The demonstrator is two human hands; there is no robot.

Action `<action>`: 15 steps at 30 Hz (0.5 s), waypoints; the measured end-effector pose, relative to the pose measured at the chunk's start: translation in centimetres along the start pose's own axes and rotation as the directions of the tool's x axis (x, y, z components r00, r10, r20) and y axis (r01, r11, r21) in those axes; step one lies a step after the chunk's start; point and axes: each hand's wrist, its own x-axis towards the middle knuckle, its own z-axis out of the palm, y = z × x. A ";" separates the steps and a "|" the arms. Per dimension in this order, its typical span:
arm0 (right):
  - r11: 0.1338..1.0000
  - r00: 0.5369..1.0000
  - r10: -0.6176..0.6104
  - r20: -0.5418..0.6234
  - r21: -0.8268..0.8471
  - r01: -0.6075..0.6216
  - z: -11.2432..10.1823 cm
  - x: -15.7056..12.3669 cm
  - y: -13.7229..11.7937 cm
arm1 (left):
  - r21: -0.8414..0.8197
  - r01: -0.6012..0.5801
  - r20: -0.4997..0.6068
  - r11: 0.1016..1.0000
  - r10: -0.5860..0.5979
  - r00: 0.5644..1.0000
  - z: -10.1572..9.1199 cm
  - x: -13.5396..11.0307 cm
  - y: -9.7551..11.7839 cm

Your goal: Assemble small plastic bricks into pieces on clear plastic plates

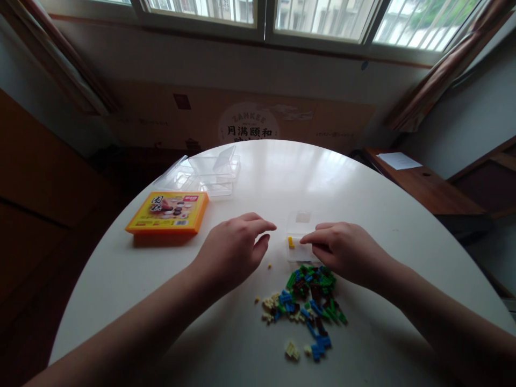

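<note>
A small clear plastic box (296,256) with its lid raised stands on the table, and a few yellow bricks (291,242) lie at its left side. My right hand (342,247) is over the box's right part, its index finger stretched toward the yellow bricks and its thumb below. To the left of the box, my left hand (237,244) hovers with thumb and fingers apart, holding nothing. Just in front of the box lies a pile of small building bricks (310,282) in green, blue, brown and cream. One tiny yellow brick (270,266) lies between my left hand and the pile.
On the left of the white round table (387,312) lies an orange and yellow game box (169,212). Several clear plastic boxes (213,174) with raised lids stand behind it. A wooden desk (431,185) with papers (399,160) is beyond the table at right.
</note>
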 end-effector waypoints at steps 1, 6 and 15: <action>1.000 1.000 0.000 0.000 -0.005 0.000 0.1 0.1 -0.1 | 0.002 -0.002 0.009 1.000 0.002 1.000 0.1 0.0 0.1; 1.000 1.000 -0.015 -0.009 0.018 0.015 0.2 0.1 -0.5 | -0.024 -0.020 0.033 1.000 0.021 0.999 0.4 -0.2 0.4; 0.999 0.998 0.008 -0.063 0.037 -0.006 0.1 -0.1 -0.3 | -0.083 -0.077 0.089 0.994 0.084 0.993 0.1 -0.5 0.6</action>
